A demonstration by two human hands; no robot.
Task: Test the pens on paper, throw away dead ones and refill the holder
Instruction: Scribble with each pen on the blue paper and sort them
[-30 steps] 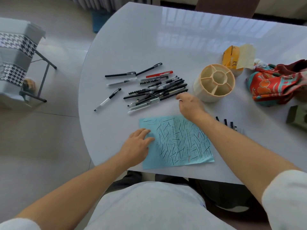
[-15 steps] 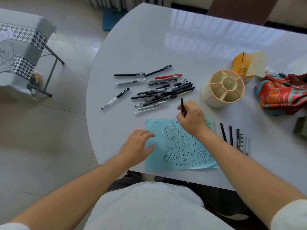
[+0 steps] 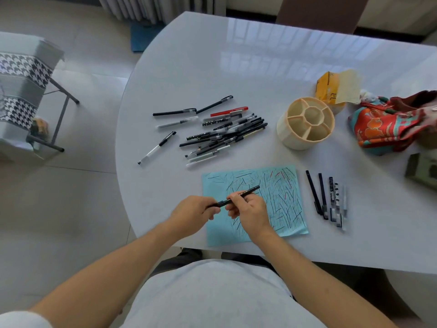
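Since the last frame we've brought the pen (image 3: 236, 197) down over the blue paper (image 3: 286, 200); left hand (image 3: 192, 213) now pinches its near end. Right hand (image 3: 248, 213) grips the barrel mid-way, axis running left-right across the paper, so prob a cap pull leftward next

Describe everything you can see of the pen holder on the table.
The pen holder is a round, cream-coloured tub that looks like plastic. Inside, thin walls divide it into a centre cell ringed by outer compartments, all of which look empty. It stands upright on the white table, right of the loose pile of pens and beyond the blue paper. Neither hand touches it.
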